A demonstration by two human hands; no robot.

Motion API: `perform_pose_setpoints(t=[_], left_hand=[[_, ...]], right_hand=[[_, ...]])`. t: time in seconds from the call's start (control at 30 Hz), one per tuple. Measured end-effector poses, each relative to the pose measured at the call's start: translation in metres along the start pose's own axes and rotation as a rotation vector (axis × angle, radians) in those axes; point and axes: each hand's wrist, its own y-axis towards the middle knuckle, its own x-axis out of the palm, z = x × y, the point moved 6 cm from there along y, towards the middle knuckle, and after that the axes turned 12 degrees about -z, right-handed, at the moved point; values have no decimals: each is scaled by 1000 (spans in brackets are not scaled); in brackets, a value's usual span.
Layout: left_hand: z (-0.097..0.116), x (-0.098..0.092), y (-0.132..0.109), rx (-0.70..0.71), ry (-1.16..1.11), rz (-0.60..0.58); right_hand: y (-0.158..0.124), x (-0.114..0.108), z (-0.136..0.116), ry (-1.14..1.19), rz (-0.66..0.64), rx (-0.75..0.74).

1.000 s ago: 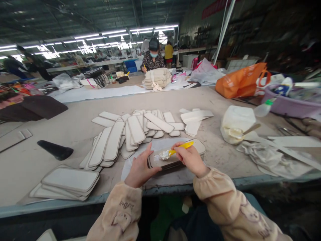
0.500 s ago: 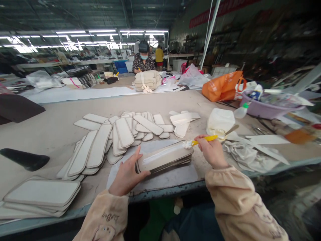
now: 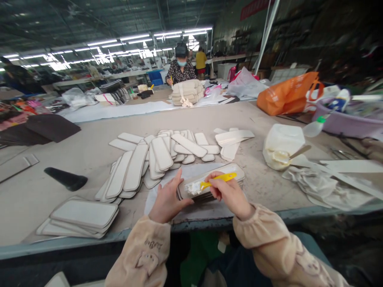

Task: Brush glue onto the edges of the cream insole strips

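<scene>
My right hand point(image 3: 230, 195) is closed around the yellow handle of a brush point(image 3: 220, 180). Its bristles, thick with white paste, press on the top panel near the left end of a stack of beige panels point(image 3: 233, 170). My left hand point(image 3: 170, 197) grips that end of the stack, thumb along the front side and fingers toward the back. The lower panels are partly hidden by my right hand. Under the stack lies a white sheet point(image 3: 152, 203). To the right, a cut-open white plastic jug point(image 3: 283, 143) holds pale paste and a flat stick point(image 3: 300, 152).
Loose pale panels point(image 3: 131, 167) overlap behind and left of my hands. Another pile of panels point(image 3: 85, 213) lies at the front left, near a black cone-shaped object point(image 3: 66, 179). Crumpled cloth point(image 3: 311, 183), an orange bag point(image 3: 287, 95) and a purple basin point(image 3: 344, 119) are right. A co-worker point(image 3: 182, 67) sits opposite.
My right hand has drawn the brush leftward along the top panel, from its right end to near my left hand. My left hand stays at the stack's left end. The view has shifted left.
</scene>
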Motion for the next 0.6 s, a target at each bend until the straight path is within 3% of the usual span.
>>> perform_pose_setpoints(t=[0.1,0.2,0.6], left_hand=[[0,0,0,-8,10,-2],[-1,0,0,-20,16,-16],[4,-3,0,-71,49,-71]], right_hand=[[4,11,9,-11,-43,19],[6,1,12,-70,-20,37],[-27,-123,-18,-397,444,95]])
